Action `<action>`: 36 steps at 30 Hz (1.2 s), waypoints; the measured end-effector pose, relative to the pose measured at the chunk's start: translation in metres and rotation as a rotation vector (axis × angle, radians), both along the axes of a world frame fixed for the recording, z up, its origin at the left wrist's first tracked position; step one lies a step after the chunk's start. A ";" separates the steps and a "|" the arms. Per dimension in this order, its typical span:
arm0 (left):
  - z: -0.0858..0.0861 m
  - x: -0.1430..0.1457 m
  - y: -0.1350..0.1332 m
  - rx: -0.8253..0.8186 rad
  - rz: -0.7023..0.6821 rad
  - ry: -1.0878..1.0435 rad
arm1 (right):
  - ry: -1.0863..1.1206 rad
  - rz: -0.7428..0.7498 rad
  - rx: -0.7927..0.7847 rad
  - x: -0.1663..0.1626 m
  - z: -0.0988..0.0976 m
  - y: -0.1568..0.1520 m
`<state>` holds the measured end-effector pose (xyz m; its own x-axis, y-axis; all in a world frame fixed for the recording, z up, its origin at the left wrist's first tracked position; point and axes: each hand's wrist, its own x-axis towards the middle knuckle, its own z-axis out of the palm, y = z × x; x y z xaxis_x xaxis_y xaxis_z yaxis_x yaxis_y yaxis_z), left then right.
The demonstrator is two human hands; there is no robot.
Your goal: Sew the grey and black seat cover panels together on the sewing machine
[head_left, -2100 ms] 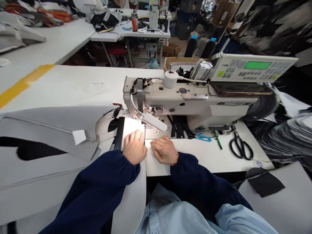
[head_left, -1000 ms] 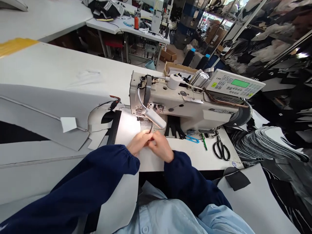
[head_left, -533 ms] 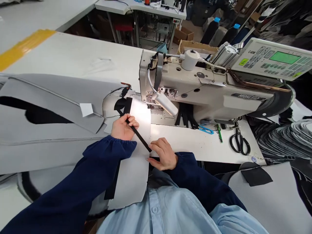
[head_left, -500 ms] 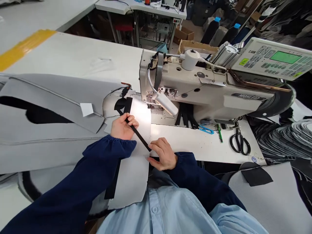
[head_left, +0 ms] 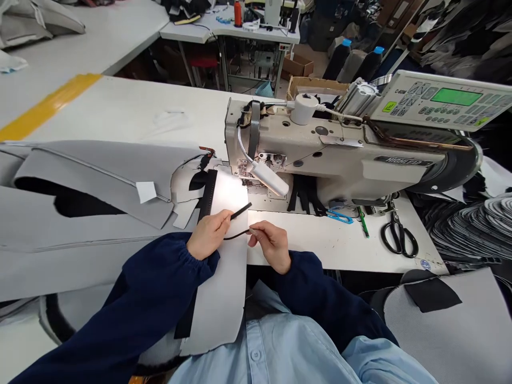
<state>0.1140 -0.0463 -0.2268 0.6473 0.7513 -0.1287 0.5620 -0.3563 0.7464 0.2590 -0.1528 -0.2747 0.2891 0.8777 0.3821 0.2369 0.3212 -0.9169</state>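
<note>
My left hand [head_left: 208, 234] and my right hand [head_left: 269, 243] both pinch a narrow black strip [head_left: 238, 224], which bends into a loop between them. They hover over a grey fabric panel [head_left: 224, 277] with a black band along its left edge. The panel runs from my lap up to the needle area of the beige sewing machine [head_left: 320, 154], lit by the machine's small lamp [head_left: 269, 178].
A large grey fabric piece [head_left: 80, 213] covers the table on the left. Blue snips [head_left: 339, 215], a green pen [head_left: 363, 222] and black scissors [head_left: 398, 239] lie right of the machine. A control panel [head_left: 440, 100] sits above it. Stacked cut pieces [head_left: 472, 224] lie far right.
The black strip was stretched straight between my hands half a second ago; now my hands are closer together and the strip is folded into a loop nearer the machine.
</note>
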 end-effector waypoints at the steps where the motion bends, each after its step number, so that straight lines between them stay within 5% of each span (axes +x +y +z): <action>1: 0.001 0.000 -0.001 0.000 -0.022 0.034 | 0.030 -0.023 -0.025 0.001 0.000 0.004; 7: 0.008 0.003 -0.004 -0.028 -0.045 0.102 | 0.106 -0.202 -0.066 0.014 -0.004 0.022; 20: 0.013 0.015 -0.002 0.009 -0.115 -0.001 | 0.355 -0.089 -0.084 0.012 -0.007 0.028; 27: 0.006 0.020 -0.004 0.235 -0.108 -0.015 | 0.411 -0.087 -0.098 0.003 -0.006 0.031; 31: 0.009 0.015 0.005 0.316 -0.136 -0.027 | 0.211 -0.072 -0.107 0.007 -0.008 0.029; 36: 0.008 0.026 0.030 0.298 -0.097 0.026 | -0.580 0.049 -0.083 0.022 -0.013 0.002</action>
